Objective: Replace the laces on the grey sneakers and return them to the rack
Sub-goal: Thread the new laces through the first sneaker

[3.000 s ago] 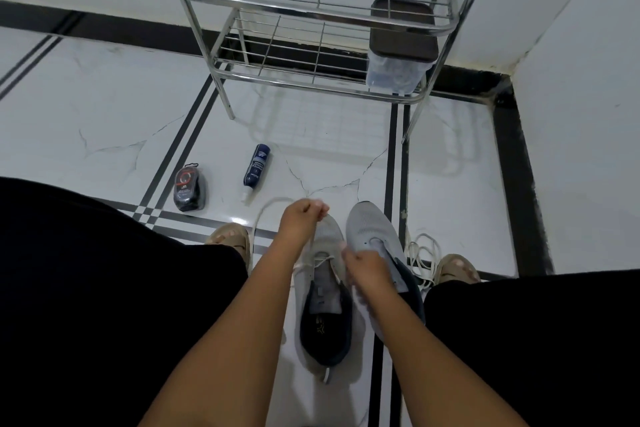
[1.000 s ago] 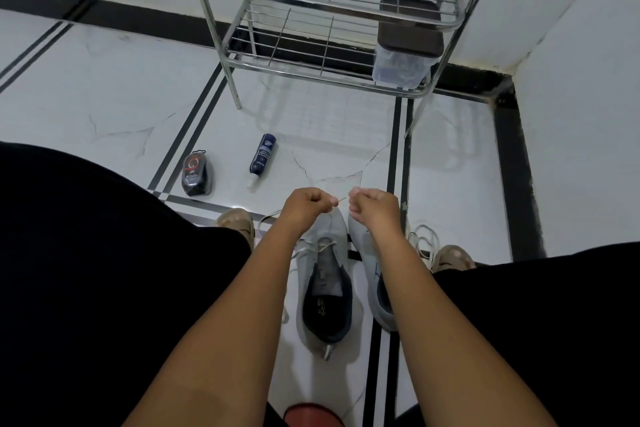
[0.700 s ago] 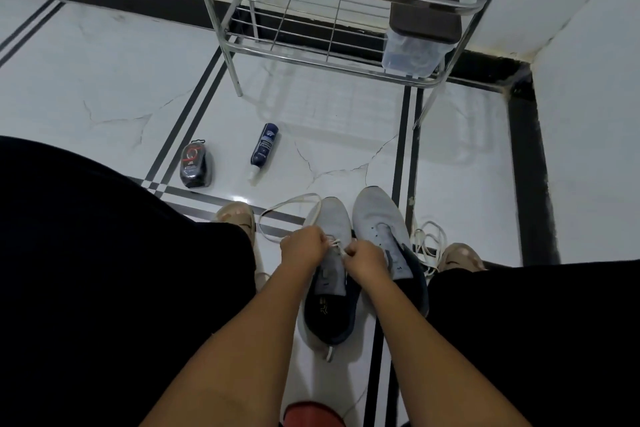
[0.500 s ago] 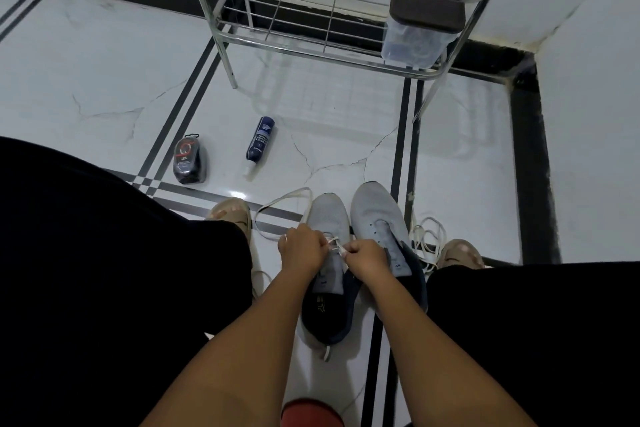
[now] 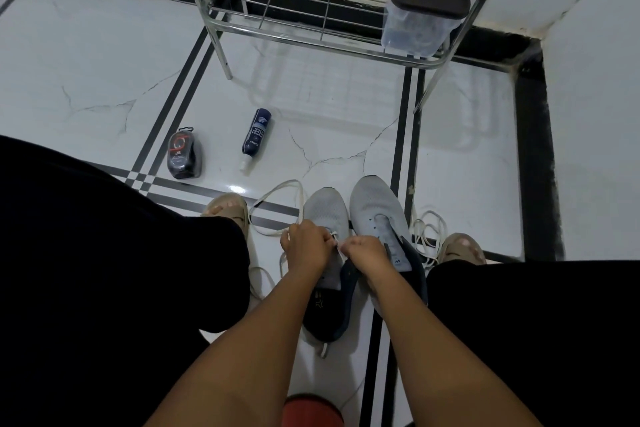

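Two grey sneakers stand side by side on the floor between my knees, toes pointing away from me. Over the eyelets of the left sneaker (image 5: 325, 211), my left hand (image 5: 306, 248) and my right hand (image 5: 365, 251) each pinch a piece of a white lace (image 5: 273, 194). That lace loops out over the floor to the left of the shoe. The right sneaker (image 5: 375, 204) has bare eyelets and no lace in it. The metal rack (image 5: 311, 35) stands further off by the wall.
A dark shoe-polish sponge (image 5: 183, 156) and a navy bottle (image 5: 256, 135) lie on the floor to the left. Loose white laces (image 5: 427, 232) are piled right of the sneakers, by my right foot. A clear box with a dark lid (image 5: 422, 14) sits on the rack's lower shelf.
A second ago both hands were raised, stretching the lace above the shoe's toe. They have dropped onto the left sneaker's eyelets and now work close together; the lace loop fell to the left.
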A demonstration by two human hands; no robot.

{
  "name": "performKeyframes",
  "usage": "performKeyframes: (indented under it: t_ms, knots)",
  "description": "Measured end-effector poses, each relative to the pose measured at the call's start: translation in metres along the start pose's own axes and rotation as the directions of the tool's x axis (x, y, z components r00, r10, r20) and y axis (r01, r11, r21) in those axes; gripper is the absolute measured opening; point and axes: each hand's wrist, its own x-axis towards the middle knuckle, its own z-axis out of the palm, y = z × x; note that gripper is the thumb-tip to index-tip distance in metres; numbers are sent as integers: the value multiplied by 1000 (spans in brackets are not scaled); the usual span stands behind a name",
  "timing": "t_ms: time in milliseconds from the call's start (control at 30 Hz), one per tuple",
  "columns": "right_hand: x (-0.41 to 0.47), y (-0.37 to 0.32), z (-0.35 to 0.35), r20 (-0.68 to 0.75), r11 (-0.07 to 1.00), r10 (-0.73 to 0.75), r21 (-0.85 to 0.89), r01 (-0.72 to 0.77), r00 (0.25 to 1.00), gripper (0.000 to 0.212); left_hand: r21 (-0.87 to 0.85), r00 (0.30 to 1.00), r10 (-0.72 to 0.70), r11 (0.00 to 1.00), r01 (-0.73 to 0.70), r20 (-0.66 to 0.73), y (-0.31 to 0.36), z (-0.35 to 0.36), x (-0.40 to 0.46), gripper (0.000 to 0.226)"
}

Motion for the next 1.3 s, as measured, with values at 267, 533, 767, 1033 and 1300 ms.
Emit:
performKeyframes:
  t_ms: [267,533,767,1033,1300]
  knots:
    - [11,-6,6,-143,997,-17,-73,6,990,22,36,990,-14,999,19,-143,-10,-3,-18,37]
    - [-11,-66,-121,-517,502,322,804,320,793,31,-105,981,-195,975,195,13,-27,-8,-28,30]
    - [-22,-63,-47,-307,938,-308,-258,233,900,22,-72,989,-146,986,147,26,-26,-13,-31,29]
    - [-20,-16,-52,-580,997,72,20,-74,811,31,3,986,-160,987,160,45,-28,-21,-30,20]
    - [-32,-31,-25,-275,843,-317,-520,137,908,41,-89,993,-115,989,116,11,-35,-22,-24,25]
